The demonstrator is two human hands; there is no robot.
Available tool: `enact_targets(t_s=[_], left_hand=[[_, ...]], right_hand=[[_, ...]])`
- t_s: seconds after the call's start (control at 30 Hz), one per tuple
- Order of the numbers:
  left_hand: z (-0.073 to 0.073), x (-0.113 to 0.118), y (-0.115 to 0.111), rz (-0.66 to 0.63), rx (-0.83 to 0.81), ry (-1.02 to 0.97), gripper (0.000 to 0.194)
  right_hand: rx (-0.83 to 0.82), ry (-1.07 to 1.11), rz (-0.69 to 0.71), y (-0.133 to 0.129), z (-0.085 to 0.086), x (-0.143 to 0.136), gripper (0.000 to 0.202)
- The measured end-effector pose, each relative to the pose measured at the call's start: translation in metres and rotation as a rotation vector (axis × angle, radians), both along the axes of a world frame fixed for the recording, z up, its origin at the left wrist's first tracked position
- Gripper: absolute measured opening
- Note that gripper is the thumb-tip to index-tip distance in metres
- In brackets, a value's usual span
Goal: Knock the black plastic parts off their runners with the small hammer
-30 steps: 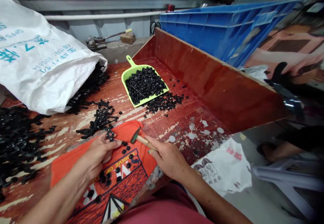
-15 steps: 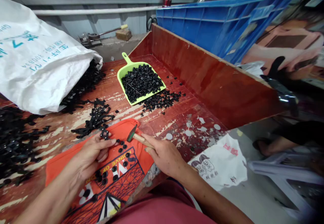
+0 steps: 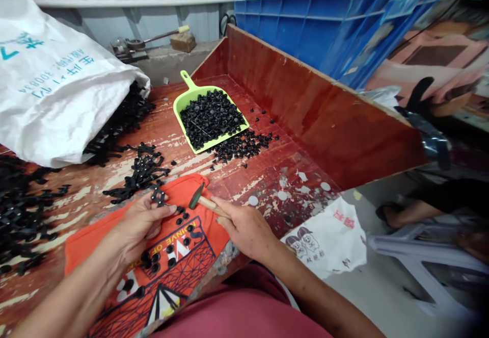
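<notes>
My left hand [image 3: 147, 218] pinches a black plastic piece with several shiny dots [image 3: 158, 196] over an orange printed cloth [image 3: 198, 256]. In my right hand [image 3: 248, 226] is a small hammer [image 3: 208, 203], gripped by its pale wooden handle. The hammer's dark green head is just right of the left fingertips, above the cloth. Several small round black parts [image 3: 171, 249] lie scattered on the cloth below both hands. Beyond the left hand, a loose heap of linked black pieces [image 3: 139, 172] rests on the red worn tabletop [image 3: 229, 190].
A lime-green dustpan [image 3: 187, 85] full of small black parts stands ahead, with more spilled at its lip. A white sack [image 3: 64, 103] spills black pieces at left. A red wooden board [image 3: 305, 98] and blue crate [image 3: 290, 32] border the right. A person's leg [image 3: 412, 213] shows at far right.
The whole view has shifted a little, so most things sit slightly higher and further left. Both hands keep nearly the same pose, still holding the black plastic piece and the hammer.
</notes>
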State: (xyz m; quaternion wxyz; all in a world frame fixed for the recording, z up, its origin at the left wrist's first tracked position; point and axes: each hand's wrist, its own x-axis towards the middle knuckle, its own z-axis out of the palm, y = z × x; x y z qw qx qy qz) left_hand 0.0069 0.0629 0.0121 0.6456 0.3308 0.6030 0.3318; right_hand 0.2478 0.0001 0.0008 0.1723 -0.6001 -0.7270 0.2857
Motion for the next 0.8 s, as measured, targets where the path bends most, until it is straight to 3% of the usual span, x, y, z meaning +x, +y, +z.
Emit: enact_targets(t_s=[0.27,0.43,0.63,0.8], left_hand=[[0.015,0.014,-0.004,0.077,0.059,0.059,0.051],[0.008,0.011,-0.005,0.076,0.096,0.026,0.048],[0.003,0.0,-0.002,-0.031,0.092,-0.008,0.046],[-0.002,0.0,-0.004,-0.011,0.109,0.034,0.045]], right_hand=[[0.062,0.051,0.021,-0.003,0.008,0.001,0.05],[0.183,-0.042,0.089,-0.005,0.02,-0.008,0.047],[0.187,-0.151,0.113,-0.001,0.015,-0.018,0.046],[0.2,-0.132,0.124,0.001,0.018,-0.013,0.045]])
